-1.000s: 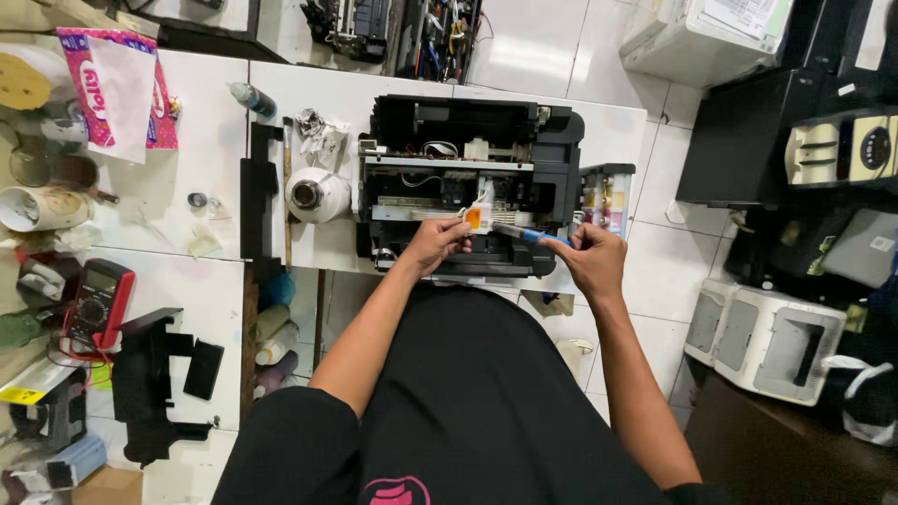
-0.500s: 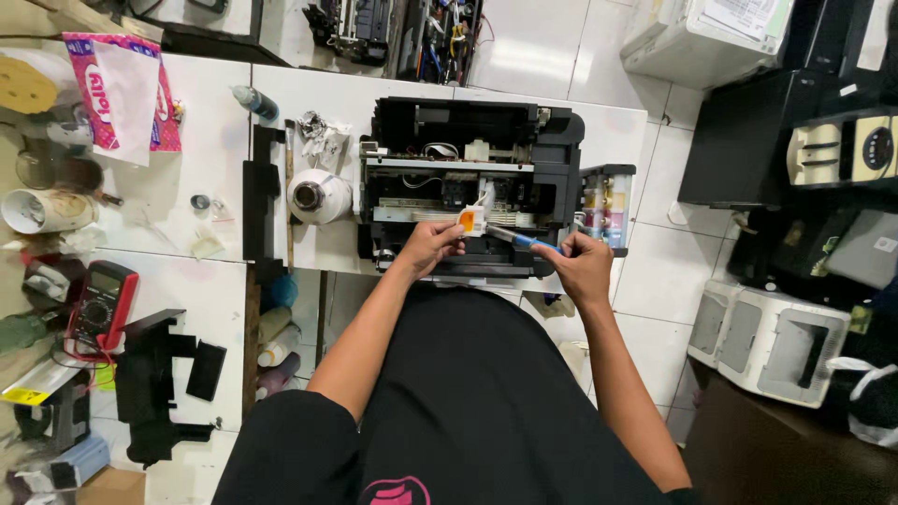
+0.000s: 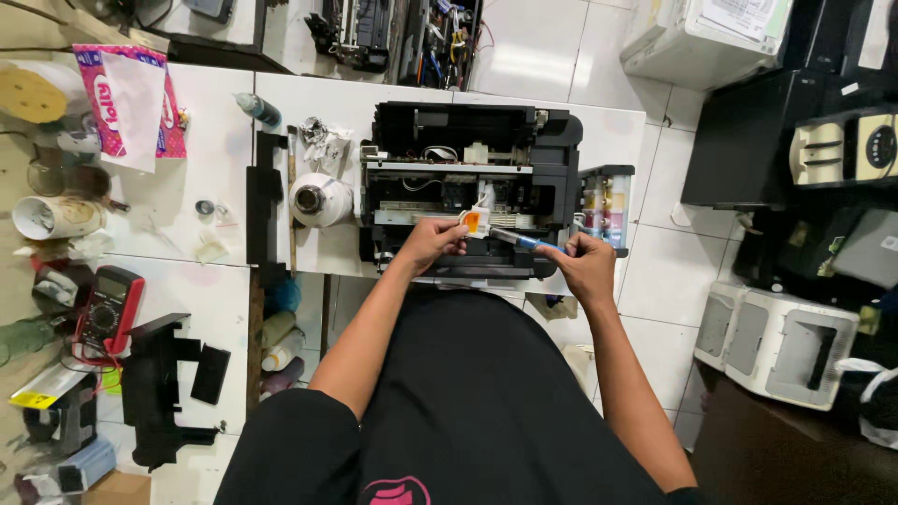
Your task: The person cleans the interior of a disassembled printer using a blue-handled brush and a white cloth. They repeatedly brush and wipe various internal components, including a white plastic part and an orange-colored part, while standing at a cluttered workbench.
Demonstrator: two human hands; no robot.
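Repair work at the bench (image 3: pixel 215 187): we pinch a small white-and-orange plastic part (image 3: pixel 474 221) in the left hand (image 3: pixel 432 240), its grip pressed together, just at six o'clock of the opened black plastic printer (image 3: pixel 468 178). Our right hand (image 3: pixel 585 266) is wrapped around a slim blue-handled tool (image 3: pixel 517 240), tip touching the part. Fitting seems in hand; steady, fine alignment comes next.

The opened boxy plastic printer (image 3: pixel 468 187) is black with pale grey inner rails. A small orange plastic tab (image 3: pixel 473 222) shows beside a slim blue-handled tool (image 3: pixel 524 241). The flat surface (image 3: pixel 215 168) is white; the handheld multimeter (image 3: pixel 108 313) is red and black.
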